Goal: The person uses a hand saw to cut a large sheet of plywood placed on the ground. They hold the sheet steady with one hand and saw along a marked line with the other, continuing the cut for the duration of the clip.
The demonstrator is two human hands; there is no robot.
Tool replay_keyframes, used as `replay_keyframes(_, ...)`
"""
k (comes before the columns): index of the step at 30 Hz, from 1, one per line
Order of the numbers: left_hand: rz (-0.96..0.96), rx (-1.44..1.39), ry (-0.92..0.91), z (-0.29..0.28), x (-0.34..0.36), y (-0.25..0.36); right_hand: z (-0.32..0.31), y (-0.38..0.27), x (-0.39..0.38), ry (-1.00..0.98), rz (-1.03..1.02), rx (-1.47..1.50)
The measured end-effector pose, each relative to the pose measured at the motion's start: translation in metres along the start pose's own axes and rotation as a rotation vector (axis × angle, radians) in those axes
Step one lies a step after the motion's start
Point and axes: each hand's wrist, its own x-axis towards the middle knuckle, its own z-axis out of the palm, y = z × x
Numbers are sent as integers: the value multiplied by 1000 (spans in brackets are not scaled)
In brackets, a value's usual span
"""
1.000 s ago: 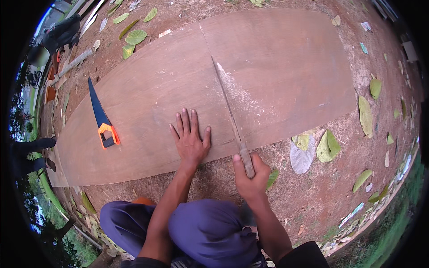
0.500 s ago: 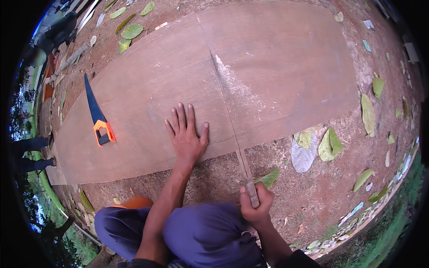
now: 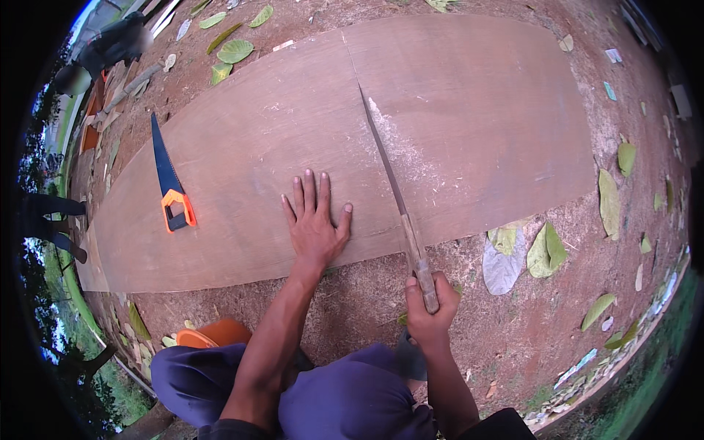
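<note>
A large brown plywood sheet (image 3: 484, 95) lies in front of me, with a thin straight line running to its far edge. My right hand (image 3: 433, 315) is closed round the wooden handle of an old handsaw (image 3: 387, 160). Its narrow dark blade lies along that line, and the handle's front reaches over the sheet's near edge. Pale sawdust is scattered just right of the blade. Left of the saw, my left hand (image 3: 317, 231) rests flat on the plywood, fingers spread. Farther left on the sheet lies a second handsaw (image 3: 166, 165) with an orange and black handle.
An orange container (image 3: 220, 334) stands beside my left knee. Large leaves (image 3: 546, 251) litter the reddish ground past the sheet's near right edge. At the far left another person (image 3: 110, 48) bends over, and someone's dark-clothed legs (image 3: 55, 205) are near the sheet's left end.
My right hand has pushed the handsaw away from me, bringing its handle over the near edge. My left hand stays flat on the plywood. The whole view has shifted slightly.
</note>
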Motion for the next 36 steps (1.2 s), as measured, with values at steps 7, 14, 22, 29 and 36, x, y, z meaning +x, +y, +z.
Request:
replay_keyframes(7,114,-97,-48,-8,-11,-9,13,5,-18,-17,44,12)
replay_keyframes(14,443,26,-183,-15,-56,-28,-5,15,-17,-68,-107,105)
replay_keyframes(22,622,49,-72,-3,-60,-25,-2,15,-17,-11,-70,90)
replay_keyframes(29,592,-12,-60,-23,-56,-18,-1,-4,-5,23,-116,-3)
replay_keyframes(36,497,24,-79,-6,-9,-21,18,-17,46,16,-171,-91)
